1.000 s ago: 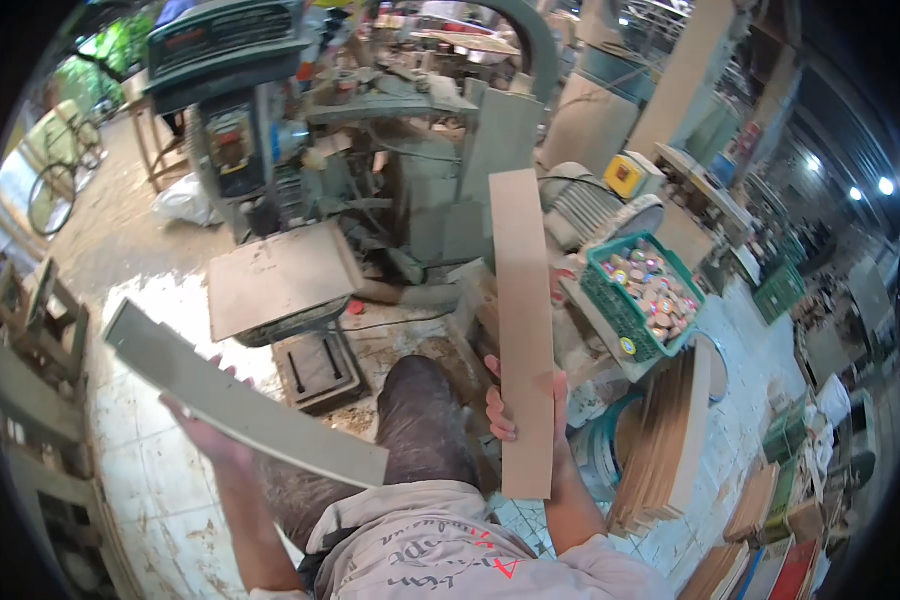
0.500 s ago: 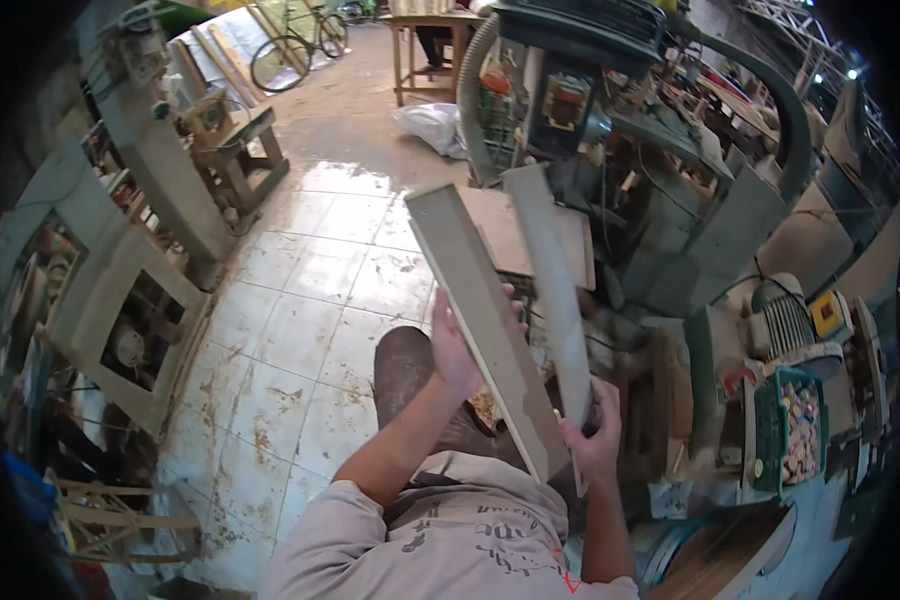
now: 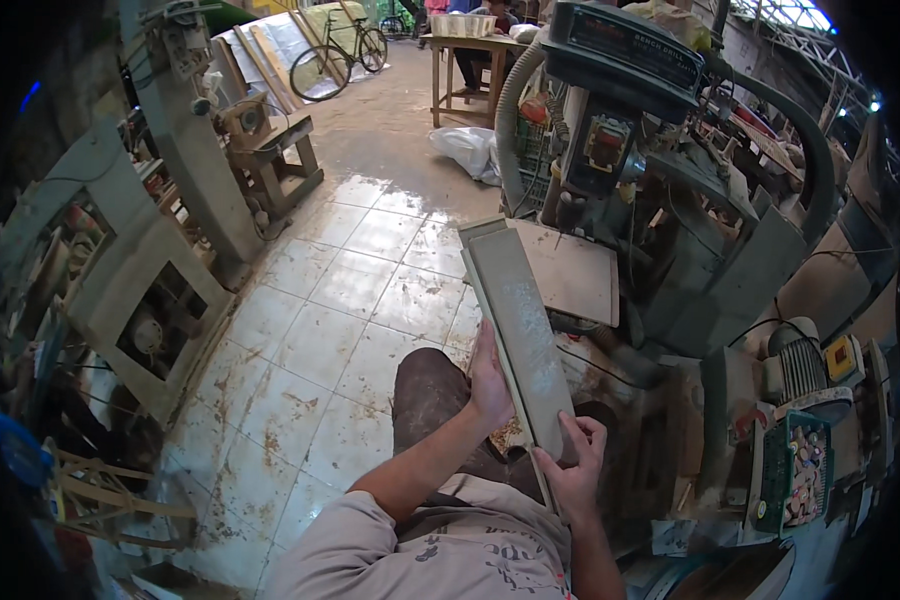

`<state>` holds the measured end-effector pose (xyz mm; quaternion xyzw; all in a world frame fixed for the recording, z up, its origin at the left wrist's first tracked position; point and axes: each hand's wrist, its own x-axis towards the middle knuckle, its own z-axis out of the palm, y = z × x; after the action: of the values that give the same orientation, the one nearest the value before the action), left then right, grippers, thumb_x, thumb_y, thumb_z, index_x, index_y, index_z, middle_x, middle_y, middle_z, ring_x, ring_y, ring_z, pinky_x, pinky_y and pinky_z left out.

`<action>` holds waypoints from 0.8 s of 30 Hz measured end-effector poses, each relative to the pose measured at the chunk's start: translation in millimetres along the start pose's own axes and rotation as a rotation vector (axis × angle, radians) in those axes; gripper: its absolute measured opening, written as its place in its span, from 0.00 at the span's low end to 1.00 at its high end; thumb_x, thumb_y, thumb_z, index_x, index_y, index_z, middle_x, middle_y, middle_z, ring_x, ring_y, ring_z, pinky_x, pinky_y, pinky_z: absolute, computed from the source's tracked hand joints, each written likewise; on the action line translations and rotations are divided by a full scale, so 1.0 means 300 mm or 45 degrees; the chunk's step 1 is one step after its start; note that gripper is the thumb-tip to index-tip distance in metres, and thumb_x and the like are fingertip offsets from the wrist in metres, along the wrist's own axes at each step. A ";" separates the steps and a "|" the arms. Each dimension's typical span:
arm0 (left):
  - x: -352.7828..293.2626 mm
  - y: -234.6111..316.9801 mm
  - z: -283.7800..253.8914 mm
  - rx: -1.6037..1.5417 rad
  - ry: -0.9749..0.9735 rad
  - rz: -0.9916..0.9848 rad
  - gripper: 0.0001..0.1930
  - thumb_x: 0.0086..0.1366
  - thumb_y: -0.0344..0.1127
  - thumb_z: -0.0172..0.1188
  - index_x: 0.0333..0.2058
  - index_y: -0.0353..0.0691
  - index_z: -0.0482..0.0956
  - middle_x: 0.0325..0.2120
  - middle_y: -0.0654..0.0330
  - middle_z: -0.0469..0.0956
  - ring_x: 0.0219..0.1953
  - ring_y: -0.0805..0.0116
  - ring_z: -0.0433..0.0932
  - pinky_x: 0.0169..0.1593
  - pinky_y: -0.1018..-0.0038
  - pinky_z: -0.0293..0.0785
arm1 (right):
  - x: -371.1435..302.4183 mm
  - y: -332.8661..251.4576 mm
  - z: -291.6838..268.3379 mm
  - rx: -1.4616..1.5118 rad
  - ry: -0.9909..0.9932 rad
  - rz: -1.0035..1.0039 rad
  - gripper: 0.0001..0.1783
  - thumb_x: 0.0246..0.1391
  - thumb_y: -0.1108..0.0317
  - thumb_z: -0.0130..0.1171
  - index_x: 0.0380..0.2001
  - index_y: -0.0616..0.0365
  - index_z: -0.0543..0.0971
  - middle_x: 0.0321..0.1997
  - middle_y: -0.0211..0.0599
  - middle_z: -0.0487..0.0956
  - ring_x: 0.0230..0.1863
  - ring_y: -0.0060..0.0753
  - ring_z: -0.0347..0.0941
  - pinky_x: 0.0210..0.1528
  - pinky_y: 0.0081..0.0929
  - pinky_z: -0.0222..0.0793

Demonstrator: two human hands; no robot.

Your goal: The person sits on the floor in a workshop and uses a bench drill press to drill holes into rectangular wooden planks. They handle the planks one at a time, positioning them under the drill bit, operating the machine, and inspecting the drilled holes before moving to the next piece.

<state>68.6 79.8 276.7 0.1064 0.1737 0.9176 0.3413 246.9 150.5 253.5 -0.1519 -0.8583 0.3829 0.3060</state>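
Two long, narrow wooden boards lie one on the other above my lap, slanting away from me. The upper board (image 3: 522, 315) is grey-green with whitish smears on its face. Only the far end and left edge of the lower board (image 3: 470, 262) show from beneath it. My left hand (image 3: 491, 382) is closed along the left side of the pair, its fingers partly hidden under them. At the near end, my right hand (image 3: 574, 462) grips the upper board with its fingers curled and its thumb at the edge.
A drill press (image 3: 620, 60) with a flat worktable (image 3: 562, 272) stands just beyond the boards. At right are an electric motor (image 3: 796, 360) and a green crate (image 3: 792, 475) of small round pieces. Dusty wooden frames line the left; a bicycle (image 3: 338, 58) stands far back.
The board in my right hand has come left and now lies over the other one; before, the two were held apart. The view has shifted slightly.
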 end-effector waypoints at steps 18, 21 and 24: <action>-0.010 0.003 0.001 0.022 -0.113 -0.144 0.39 0.66 0.69 0.29 0.54 0.39 0.67 0.45 0.56 0.74 0.47 0.62 0.75 0.53 0.59 0.72 | 0.006 -0.025 0.005 -0.096 -0.043 -0.042 0.37 0.33 0.65 0.75 0.53 0.52 0.76 0.47 0.41 0.64 0.47 0.39 0.63 0.48 0.32 0.62; -0.011 -0.003 0.000 0.107 -0.069 -0.090 0.39 0.66 0.69 0.28 0.54 0.39 0.67 0.45 0.56 0.74 0.46 0.62 0.75 0.52 0.59 0.73 | 0.008 -0.025 0.010 -0.100 -0.041 -0.068 0.37 0.33 0.66 0.75 0.53 0.53 0.76 0.47 0.40 0.65 0.46 0.38 0.63 0.48 0.32 0.62; -0.012 -0.006 -0.005 0.125 -0.048 -0.080 0.40 0.65 0.70 0.28 0.54 0.39 0.68 0.44 0.56 0.74 0.45 0.62 0.76 0.51 0.60 0.73 | 0.008 -0.021 0.018 -0.069 -0.051 -0.046 0.36 0.33 0.62 0.75 0.52 0.53 0.77 0.46 0.42 0.64 0.47 0.41 0.62 0.46 0.33 0.62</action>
<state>72.0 78.3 274.3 0.1346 0.2154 0.8946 0.3676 241.4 144.7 256.5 -0.1370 -0.8769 0.3567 0.2915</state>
